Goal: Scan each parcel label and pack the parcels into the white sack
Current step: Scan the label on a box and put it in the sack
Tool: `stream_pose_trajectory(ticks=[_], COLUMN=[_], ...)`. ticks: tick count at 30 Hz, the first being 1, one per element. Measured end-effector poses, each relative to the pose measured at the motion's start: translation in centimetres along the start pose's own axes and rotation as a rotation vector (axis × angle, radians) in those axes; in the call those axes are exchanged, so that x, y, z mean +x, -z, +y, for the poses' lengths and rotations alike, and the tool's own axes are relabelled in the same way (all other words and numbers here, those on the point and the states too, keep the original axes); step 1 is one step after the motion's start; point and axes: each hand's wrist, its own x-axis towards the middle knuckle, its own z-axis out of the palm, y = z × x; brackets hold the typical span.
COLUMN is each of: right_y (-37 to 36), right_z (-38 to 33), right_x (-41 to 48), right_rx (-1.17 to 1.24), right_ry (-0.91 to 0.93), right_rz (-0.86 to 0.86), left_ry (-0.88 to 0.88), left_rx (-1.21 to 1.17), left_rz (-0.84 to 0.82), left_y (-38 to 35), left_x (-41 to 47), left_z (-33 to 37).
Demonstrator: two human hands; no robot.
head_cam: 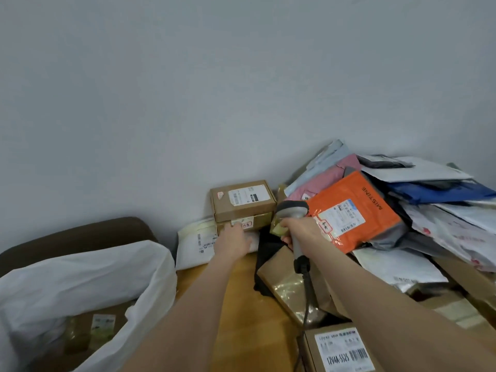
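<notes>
So, left hand rests flat, fingers extended, on the lower box by the wall; right hand is wrapped round the scanner. I'd square the beam on the top box label before lifting. Pile crowds the right; bare table leads left to the sack, mouth open

The orange mailer bears the brand MISTINE in dark capitals, turned sideways. The white label on the near box reads 12V4A-5525 beside a barcode. The far box has a label too blurred to read.
</notes>
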Motion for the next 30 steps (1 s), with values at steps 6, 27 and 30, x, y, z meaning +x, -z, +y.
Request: stream_pose_trajectory(ticks=[6,27,30], right_y=[-4.0,-4.1,-2.5], right_z=[-3.3,-5.5,-6.0], right_x=[7.8,10.7,9.1], right_rx=[-0.008,0.194,0.275], right_ry=[0.106,0.113,0.147], right_rz=[-0.022,-0.092,-0.108], left_ry=[0.232,0.526,0.511], left_rx=[-0.183,-1.284,-1.332], left_rz=[0.148,0.339,0.385], left_y=[1.1,5.5,7.1], left_x=[7.9,9.8,7.5], left_z=[-2.3,-5.3,-5.2])
